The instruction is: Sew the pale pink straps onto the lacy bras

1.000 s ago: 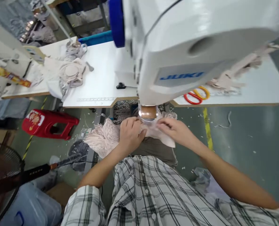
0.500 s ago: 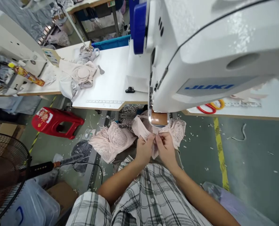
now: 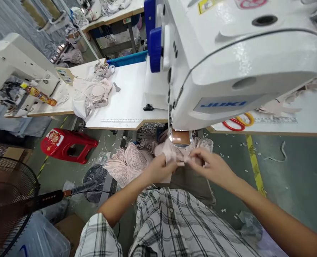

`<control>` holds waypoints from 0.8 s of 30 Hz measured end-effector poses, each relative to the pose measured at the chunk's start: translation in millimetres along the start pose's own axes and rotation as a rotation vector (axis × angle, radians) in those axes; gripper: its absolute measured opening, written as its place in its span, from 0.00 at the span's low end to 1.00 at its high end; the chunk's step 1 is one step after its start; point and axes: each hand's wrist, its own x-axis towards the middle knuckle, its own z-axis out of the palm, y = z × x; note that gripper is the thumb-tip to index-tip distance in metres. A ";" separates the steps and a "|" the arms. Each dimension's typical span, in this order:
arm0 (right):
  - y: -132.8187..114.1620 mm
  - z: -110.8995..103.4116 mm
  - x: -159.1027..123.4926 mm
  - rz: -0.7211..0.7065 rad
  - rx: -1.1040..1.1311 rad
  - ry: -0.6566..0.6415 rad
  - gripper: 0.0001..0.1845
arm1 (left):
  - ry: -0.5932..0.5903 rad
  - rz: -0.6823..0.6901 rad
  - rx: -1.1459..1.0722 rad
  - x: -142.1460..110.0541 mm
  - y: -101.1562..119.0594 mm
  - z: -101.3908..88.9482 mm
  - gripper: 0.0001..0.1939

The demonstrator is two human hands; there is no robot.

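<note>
A pale pink lace garment (image 3: 131, 162) hangs in front of me below the head of a white sewing machine (image 3: 228, 60). My left hand (image 3: 158, 168) is closed on a fold of that lace. My right hand (image 3: 210, 165) pinches a narrow strip of the same garment just to the right. Both hands sit right under the machine's brown post (image 3: 180, 137), a short way apart, with the strip stretched between them.
The white table (image 3: 126, 103) carries more pink pieces (image 3: 92, 93) and red and yellow scissors (image 3: 237, 122). A red stool (image 3: 67, 144) stands on the green floor at left, a fan (image 3: 8, 200) at lower left, and another machine (image 3: 11, 60) at far left.
My hands were pinched together under the post half a second ago; they have since drawn apart sideways, the right one moving right. The view has also tilted up a little.
</note>
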 end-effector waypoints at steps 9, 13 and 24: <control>-13.6 19.2 -17.8 -0.105 -0.066 0.359 0.09 | 0.264 -0.076 -0.565 16.6 -7.5 14.2 0.17; -22.9 31.8 -7.7 -0.105 -0.052 0.357 0.11 | 0.307 -0.031 -0.639 19.4 -8.4 29.1 0.16; -15.3 29.9 -3.0 -0.024 0.031 0.343 0.10 | 0.391 0.045 -0.251 11.8 -2.5 34.6 0.13</control>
